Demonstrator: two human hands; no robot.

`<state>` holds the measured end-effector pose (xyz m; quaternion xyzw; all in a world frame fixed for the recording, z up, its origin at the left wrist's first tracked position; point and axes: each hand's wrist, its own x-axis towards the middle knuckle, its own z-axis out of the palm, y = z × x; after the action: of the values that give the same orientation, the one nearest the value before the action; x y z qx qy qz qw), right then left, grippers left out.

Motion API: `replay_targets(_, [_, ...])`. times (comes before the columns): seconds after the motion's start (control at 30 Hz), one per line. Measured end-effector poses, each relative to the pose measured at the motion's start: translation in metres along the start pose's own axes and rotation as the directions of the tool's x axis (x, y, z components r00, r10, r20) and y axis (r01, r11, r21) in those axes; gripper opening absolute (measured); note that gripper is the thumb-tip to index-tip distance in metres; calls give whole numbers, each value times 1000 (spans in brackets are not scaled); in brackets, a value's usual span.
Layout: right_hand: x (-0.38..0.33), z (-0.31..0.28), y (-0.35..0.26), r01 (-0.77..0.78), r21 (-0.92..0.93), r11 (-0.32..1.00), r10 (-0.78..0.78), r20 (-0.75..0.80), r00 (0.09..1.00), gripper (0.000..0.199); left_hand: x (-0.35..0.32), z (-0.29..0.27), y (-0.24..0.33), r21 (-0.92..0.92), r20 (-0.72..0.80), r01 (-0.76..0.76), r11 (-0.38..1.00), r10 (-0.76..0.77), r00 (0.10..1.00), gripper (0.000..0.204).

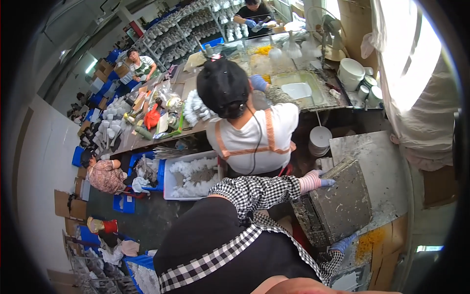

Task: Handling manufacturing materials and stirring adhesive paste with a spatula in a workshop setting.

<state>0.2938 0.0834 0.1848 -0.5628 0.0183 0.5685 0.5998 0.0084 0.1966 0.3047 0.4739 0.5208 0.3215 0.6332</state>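
Left hand point(319, 181), gloved with a pink-striped cuff, is on the upper left edge of a grey, crusted slab-like block point(342, 201); fingers lie fairly straight along the edge. Right hand point(344, 243), blue-grey glove, is at the block's lower right corner. So: two hands, one block, nearly opposite edges. Thumbs and undersides are hidden, so can't tell how firmly either hand closes on it.

Block sits to the wearer's front, overlapping a pale work board point(384, 183). Broad face is up, slanted in view; a darker ribbed side shows toward the wearer. Contact underneath is out of sight.

Near right hand: orange-yellow crumbly patch point(370, 242) just beside it, brown cardboard point(393, 250) past that, shallow tray point(363, 281) with a white area below.

Near left hand: lidded white bucket point(319, 138) just past the block, then a co-worker in a white top point(252, 142), back to camera, at a long cluttered table point(181, 88). Co-worker's gloved hand point(258, 82) is over that table, near a pale tray point(323, 95).

White bin point(183, 198) of frilly white pieces point(182, 169) stands behind that co-worker. More people sit farther off; racks point(214, 24) of white items line the back.
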Motion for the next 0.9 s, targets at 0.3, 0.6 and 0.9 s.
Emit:
replay_targets(0.3, [-5,-68,-8,34,143,989,-49,99,994,71,41,36,-55,-180,242,203,962,-157,958,51])
replay_targets(0.6, [105,-69,-19,52,-322,945,-144,-268,953,78,146,59,-93,78,41,466,881,-470,882,66])
replay_targets(0.9, [182,-14,-98,120,-579,806,-347,-299,889,90,263,90,-70,264,-13,361,894,-371,928,72])
